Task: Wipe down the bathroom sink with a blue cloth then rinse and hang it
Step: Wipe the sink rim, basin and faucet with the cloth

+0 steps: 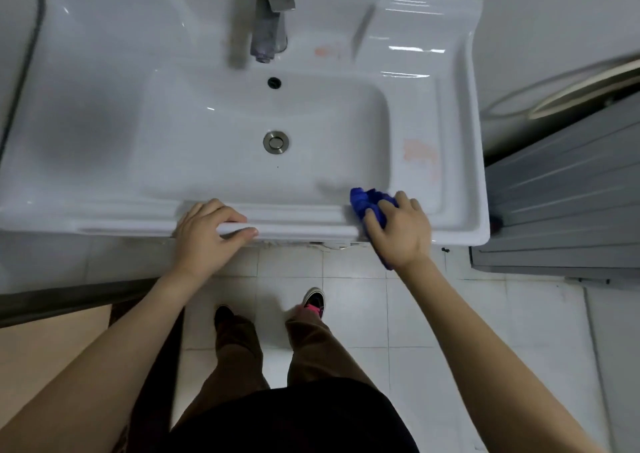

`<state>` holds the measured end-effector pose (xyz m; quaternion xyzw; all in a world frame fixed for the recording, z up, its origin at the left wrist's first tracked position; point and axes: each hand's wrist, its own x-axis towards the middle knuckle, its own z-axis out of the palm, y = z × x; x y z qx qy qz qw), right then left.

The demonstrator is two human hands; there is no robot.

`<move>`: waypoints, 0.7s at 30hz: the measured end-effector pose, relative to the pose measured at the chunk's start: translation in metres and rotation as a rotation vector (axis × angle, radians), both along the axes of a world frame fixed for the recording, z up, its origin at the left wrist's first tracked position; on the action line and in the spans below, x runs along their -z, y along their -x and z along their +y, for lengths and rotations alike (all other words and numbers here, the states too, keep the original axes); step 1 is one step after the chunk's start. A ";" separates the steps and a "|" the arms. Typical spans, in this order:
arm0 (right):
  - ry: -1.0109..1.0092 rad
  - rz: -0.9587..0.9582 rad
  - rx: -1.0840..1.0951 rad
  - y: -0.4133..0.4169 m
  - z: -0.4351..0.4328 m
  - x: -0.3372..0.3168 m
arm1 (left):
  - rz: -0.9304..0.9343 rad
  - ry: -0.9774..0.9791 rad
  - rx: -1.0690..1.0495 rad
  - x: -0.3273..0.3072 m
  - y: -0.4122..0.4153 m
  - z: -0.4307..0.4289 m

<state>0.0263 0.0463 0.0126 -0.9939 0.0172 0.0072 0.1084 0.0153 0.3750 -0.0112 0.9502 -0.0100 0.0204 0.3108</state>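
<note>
A white ceramic sink (114, 71) fills the upper part of the view, with a steel faucet (269, 19) at the back and a round metal drain (276, 142) in the basin. My right hand (401, 230) presses a bunched blue cloth (363, 201) against the sink's front rim, right of centre; part of the cloth is hidden under the palm. My left hand (207, 234) grips the front rim left of centre, fingers curled over the edge, with no cloth in it.
Faint orange stains mark the right ledge (420, 154) and the deck near the faucet (323, 52). A grey slatted panel (561, 203) stands to the right of the sink. White floor tiles (450, 317) and my shoes lie below.
</note>
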 end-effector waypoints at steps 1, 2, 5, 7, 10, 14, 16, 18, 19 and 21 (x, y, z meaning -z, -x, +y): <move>0.040 0.016 0.063 0.003 -0.034 -0.005 | 0.007 -0.002 0.002 0.000 0.000 -0.001; 0.067 0.024 0.115 0.005 -0.059 -0.009 | 0.015 -0.006 0.004 0.000 0.000 -0.001; 0.090 0.029 0.164 0.006 -0.055 -0.011 | 0.032 -0.034 0.005 0.001 0.000 0.000; -0.005 0.005 0.096 0.001 0.006 -0.004 | 0.041 -0.030 0.009 0.001 0.000 0.001; -0.110 0.005 -0.113 -0.008 0.103 0.001 | 0.066 -0.028 0.008 0.000 -0.002 0.002; -0.116 0.000 -0.174 -0.008 0.073 0.002 | 0.081 0.010 -0.002 -0.003 -0.003 0.003; 0.011 0.005 -0.022 -0.001 0.006 0.001 | 0.088 0.018 0.000 -0.003 -0.002 0.002; 0.081 0.049 0.171 0.003 -0.058 -0.009 | 0.096 0.025 -0.009 -0.004 -0.002 0.002; 0.109 0.066 0.239 0.004 -0.078 -0.012 | 0.104 0.024 -0.012 -0.005 -0.003 0.002; 0.155 0.059 0.279 0.005 -0.075 -0.014 | 0.114 0.014 -0.009 -0.004 -0.002 0.002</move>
